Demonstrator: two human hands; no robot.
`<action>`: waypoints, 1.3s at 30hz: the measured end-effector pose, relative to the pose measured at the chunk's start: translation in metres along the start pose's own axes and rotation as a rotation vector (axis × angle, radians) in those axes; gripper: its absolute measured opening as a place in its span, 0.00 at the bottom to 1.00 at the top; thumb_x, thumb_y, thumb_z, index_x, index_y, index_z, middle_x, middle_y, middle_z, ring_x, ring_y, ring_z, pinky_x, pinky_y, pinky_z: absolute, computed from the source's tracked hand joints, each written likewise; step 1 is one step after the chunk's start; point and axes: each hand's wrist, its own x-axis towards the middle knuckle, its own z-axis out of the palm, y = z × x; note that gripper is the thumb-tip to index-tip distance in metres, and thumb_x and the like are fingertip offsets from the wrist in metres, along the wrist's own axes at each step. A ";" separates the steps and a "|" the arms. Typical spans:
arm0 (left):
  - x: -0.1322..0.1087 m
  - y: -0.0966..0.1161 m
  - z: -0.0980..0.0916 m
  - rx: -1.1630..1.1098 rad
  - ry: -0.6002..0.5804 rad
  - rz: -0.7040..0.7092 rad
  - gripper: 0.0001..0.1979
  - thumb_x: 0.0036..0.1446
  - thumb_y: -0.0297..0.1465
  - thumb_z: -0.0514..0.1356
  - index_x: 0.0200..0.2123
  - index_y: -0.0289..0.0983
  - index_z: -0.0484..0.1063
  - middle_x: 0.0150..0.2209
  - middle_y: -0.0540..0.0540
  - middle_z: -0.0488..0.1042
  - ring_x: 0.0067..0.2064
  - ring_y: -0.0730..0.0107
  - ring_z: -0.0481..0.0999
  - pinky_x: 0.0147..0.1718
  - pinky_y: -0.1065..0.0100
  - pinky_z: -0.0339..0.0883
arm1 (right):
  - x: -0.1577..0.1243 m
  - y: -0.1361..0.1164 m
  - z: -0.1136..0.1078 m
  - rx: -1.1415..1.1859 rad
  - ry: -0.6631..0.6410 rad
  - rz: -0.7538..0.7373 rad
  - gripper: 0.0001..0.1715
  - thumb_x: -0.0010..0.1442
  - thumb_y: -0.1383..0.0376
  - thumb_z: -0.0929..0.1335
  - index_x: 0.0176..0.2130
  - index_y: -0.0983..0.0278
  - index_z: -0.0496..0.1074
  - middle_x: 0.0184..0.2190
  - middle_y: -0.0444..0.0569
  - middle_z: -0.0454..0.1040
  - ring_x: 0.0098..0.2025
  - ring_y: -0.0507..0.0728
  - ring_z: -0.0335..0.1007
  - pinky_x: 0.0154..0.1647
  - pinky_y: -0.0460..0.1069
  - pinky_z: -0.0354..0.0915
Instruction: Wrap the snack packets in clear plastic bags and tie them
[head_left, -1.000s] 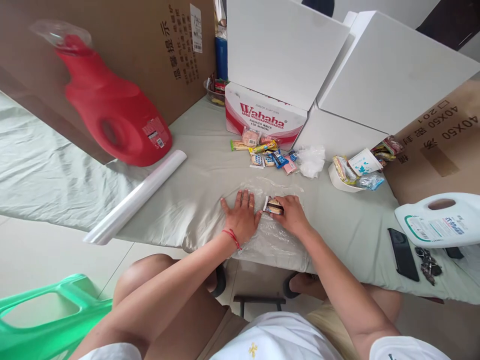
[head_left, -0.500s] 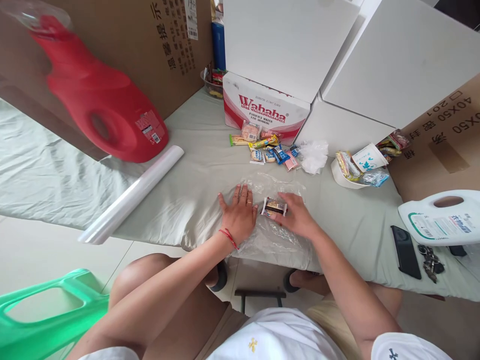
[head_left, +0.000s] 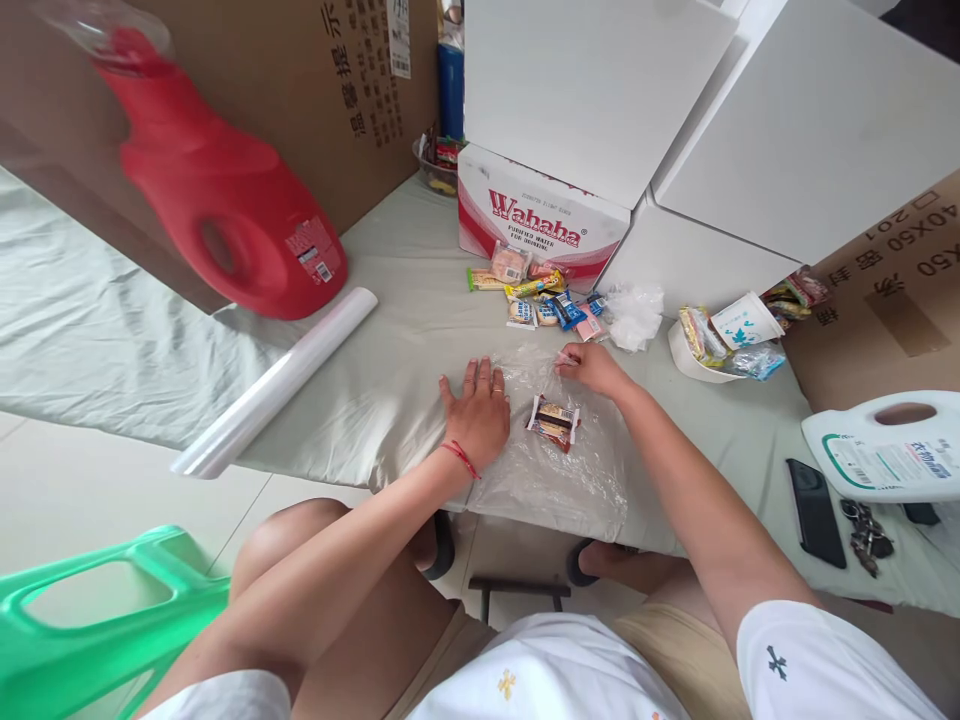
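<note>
A sheet of clear plastic wrap lies on the grey-green cloth at the near edge of the table. A small brown snack packet rests on the wrap, free of both hands. My left hand lies flat on the wrap's left edge, fingers spread, pressing it down. My right hand is at the wrap's far edge beyond the packet, fingers pinched on the plastic there.
A pile of small snack packets lies in front of a Wahaha box. A roll of plastic wrap and a red jug lie left. A white bowl, white jug, phone and keys are right.
My right hand let go of the snack packet, leaving it on the wrap, and moved forward to the wrap's far edge. My left hand stayed pressed flat.
</note>
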 end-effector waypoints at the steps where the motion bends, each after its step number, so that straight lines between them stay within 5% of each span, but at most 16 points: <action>1: 0.000 -0.001 -0.001 -0.005 -0.009 -0.013 0.29 0.70 0.32 0.42 0.71 0.33 0.60 0.75 0.34 0.50 0.76 0.47 0.47 0.68 0.29 0.41 | -0.006 -0.002 -0.003 0.028 0.031 -0.050 0.09 0.60 0.61 0.70 0.37 0.66 0.77 0.28 0.44 0.72 0.31 0.53 0.65 0.33 0.46 0.57; 6: 0.006 -0.007 -0.009 -0.086 -0.047 -0.098 0.31 0.65 0.27 0.46 0.71 0.31 0.58 0.75 0.32 0.51 0.75 0.47 0.51 0.69 0.35 0.49 | -0.054 -0.021 -0.003 0.011 0.216 -0.323 0.09 0.64 0.65 0.68 0.41 0.64 0.80 0.33 0.46 0.71 0.31 0.52 0.64 0.35 0.47 0.57; 10: 0.020 -0.021 -0.008 -0.268 0.027 -0.164 0.31 0.61 0.24 0.49 0.68 0.29 0.61 0.73 0.29 0.56 0.74 0.46 0.55 0.68 0.39 0.54 | -0.093 -0.032 0.018 -0.170 0.170 -0.410 0.18 0.70 0.65 0.63 0.52 0.58 0.79 0.36 0.48 0.72 0.34 0.54 0.66 0.33 0.48 0.56; 15: 0.033 -0.040 -0.018 -0.570 0.392 -0.146 0.23 0.62 0.25 0.48 0.57 0.32 0.69 0.60 0.32 0.68 0.65 0.54 0.67 0.66 0.50 0.61 | -0.119 -0.033 0.046 -0.288 0.056 -0.410 0.20 0.73 0.62 0.60 0.55 0.54 0.78 0.40 0.50 0.74 0.38 0.58 0.68 0.36 0.50 0.60; 18: 0.027 -0.035 -0.032 -0.568 0.565 0.095 0.18 0.67 0.30 0.49 0.55 0.36 0.71 0.60 0.35 0.68 0.62 0.56 0.67 0.64 0.51 0.62 | -0.125 -0.031 0.056 -0.308 0.057 -0.397 0.21 0.73 0.64 0.61 0.58 0.53 0.76 0.43 0.51 0.75 0.43 0.59 0.69 0.42 0.51 0.63; 22: 0.016 -0.010 -0.030 -0.448 0.220 0.574 0.20 0.70 0.34 0.49 0.57 0.43 0.75 0.56 0.41 0.70 0.48 0.65 0.73 0.49 0.63 0.69 | -0.132 -0.027 0.065 -0.356 0.092 -0.414 0.23 0.73 0.66 0.61 0.61 0.52 0.73 0.50 0.52 0.75 0.50 0.62 0.69 0.50 0.55 0.64; 26: 0.018 0.006 -0.008 -0.263 -0.111 0.706 0.21 0.72 0.39 0.47 0.59 0.51 0.75 0.46 0.46 0.71 0.39 0.68 0.72 0.35 0.68 0.66 | -0.150 -0.015 0.071 -0.380 0.115 -0.430 0.24 0.71 0.68 0.62 0.61 0.55 0.73 0.59 0.53 0.72 0.56 0.64 0.68 0.53 0.58 0.66; 30: 0.022 0.001 0.001 -0.270 -0.160 0.679 0.24 0.73 0.45 0.46 0.66 0.53 0.68 0.48 0.46 0.69 0.39 0.69 0.73 0.33 0.70 0.64 | -0.183 0.011 0.075 -0.267 0.160 -0.453 0.21 0.70 0.68 0.63 0.58 0.58 0.75 0.65 0.55 0.69 0.50 0.62 0.72 0.51 0.61 0.69; 34: 0.015 0.000 0.000 -0.220 -0.172 0.684 0.27 0.70 0.49 0.50 0.69 0.54 0.63 0.49 0.45 0.68 0.41 0.67 0.74 0.30 0.71 0.63 | -0.209 0.033 0.073 0.014 0.259 -0.406 0.15 0.71 0.65 0.65 0.52 0.57 0.78 0.51 0.53 0.79 0.50 0.61 0.74 0.51 0.60 0.72; 37: 0.010 0.004 0.002 -0.168 -0.161 0.668 0.26 0.70 0.45 0.52 0.69 0.55 0.63 0.50 0.44 0.68 0.42 0.66 0.73 0.30 0.71 0.62 | -0.209 0.033 0.066 0.118 0.469 -0.274 0.14 0.72 0.64 0.64 0.49 0.55 0.79 0.44 0.51 0.80 0.48 0.61 0.75 0.50 0.60 0.74; 39: 0.009 0.006 0.003 -0.148 -0.153 0.663 0.25 0.70 0.42 0.52 0.69 0.55 0.62 0.50 0.44 0.68 0.42 0.66 0.73 0.31 0.70 0.62 | -0.201 0.027 0.061 0.074 0.599 -0.204 0.16 0.72 0.63 0.64 0.53 0.55 0.78 0.51 0.54 0.78 0.52 0.62 0.73 0.55 0.62 0.72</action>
